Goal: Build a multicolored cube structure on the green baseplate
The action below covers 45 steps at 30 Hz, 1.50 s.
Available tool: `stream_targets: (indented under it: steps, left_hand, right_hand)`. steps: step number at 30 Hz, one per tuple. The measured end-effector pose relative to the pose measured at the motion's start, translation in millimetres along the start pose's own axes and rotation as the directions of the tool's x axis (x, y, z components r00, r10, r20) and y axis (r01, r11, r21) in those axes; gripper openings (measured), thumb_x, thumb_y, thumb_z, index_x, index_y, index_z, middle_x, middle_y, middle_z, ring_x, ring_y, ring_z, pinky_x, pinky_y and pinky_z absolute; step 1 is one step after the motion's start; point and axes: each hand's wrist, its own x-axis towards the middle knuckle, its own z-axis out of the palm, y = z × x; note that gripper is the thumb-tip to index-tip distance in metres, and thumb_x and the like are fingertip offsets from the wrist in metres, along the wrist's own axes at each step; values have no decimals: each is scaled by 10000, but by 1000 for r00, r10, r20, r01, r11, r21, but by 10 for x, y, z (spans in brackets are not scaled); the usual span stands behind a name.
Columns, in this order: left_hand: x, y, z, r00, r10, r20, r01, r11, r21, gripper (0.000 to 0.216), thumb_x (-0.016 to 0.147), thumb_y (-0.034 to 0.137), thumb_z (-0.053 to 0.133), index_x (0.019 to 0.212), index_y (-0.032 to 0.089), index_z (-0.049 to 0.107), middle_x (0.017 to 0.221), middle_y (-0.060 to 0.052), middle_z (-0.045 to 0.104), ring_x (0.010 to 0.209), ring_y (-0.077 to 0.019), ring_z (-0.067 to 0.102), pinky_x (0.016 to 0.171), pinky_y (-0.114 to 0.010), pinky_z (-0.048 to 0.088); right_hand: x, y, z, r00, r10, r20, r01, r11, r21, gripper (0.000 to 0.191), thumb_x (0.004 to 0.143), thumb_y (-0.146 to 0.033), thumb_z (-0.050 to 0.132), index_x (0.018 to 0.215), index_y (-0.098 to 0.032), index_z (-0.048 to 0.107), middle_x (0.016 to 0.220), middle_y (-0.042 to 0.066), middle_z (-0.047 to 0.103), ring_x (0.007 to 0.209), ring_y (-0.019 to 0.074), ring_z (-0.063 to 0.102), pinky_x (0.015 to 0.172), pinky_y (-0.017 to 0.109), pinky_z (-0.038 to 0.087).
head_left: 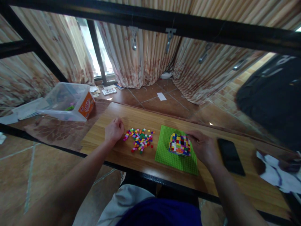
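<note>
A green baseplate (174,157) lies on the wooden table (131,117). On it stands a block built of many-coloured small bricks (180,144). My right hand (203,147) rests against the block's right side, fingers curled toward it. A loose pile of small coloured bricks (140,139) lies left of the plate. My left hand (114,129) sits closed in a loose fist at the pile's left edge; what is in it, if anything, is hidden.
A black phone (230,156) lies right of my right hand. A clear plastic bin (67,101) with an orange label stands at the far left. White cloth (279,172) lies at the right end. Black frame bars (164,22) cross overhead.
</note>
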Motion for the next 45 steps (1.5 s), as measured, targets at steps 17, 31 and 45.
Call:
stream_targets:
  steps: [17, 31, 45]
  left_hand:
    - [1, 5, -1, 1000, -8, 8, 8, 1000, 1, 207, 925, 240, 421, 969, 208, 621, 1034, -75, 694, 938, -230, 652, 698, -311, 433]
    - [4, 10, 5, 1000, -15, 8, 15, 1000, -2, 205, 918, 232, 432, 967, 200, 628, 1016, -82, 689, 927, -231, 650, 692, -308, 430]
    - [1, 4, 10, 1000, -1, 0, 1, 1000, -5, 212, 922, 230, 423, 966, 199, 627, 1016, -82, 692, 930, -232, 656, 694, -312, 437]
  right_hand:
    - [196, 77, -73, 893, -285, 348, 384, 885, -261, 371, 912, -213, 441, 1164, -233, 713, 866, 85, 723, 836, 227, 655, 757, 353, 514]
    - [299, 61, -161, 816, -328, 477, 522, 773, -361, 402, 921, -169, 451, 1245, -237, 680, 896, 89, 734, 903, 241, 671, 831, 353, 532]
    - [380, 202, -151, 868, -277, 413, 362, 921, -143, 364, 895, -232, 535, 1221, -289, 688, 984, 50, 735, 873, 203, 690, 798, 349, 553]
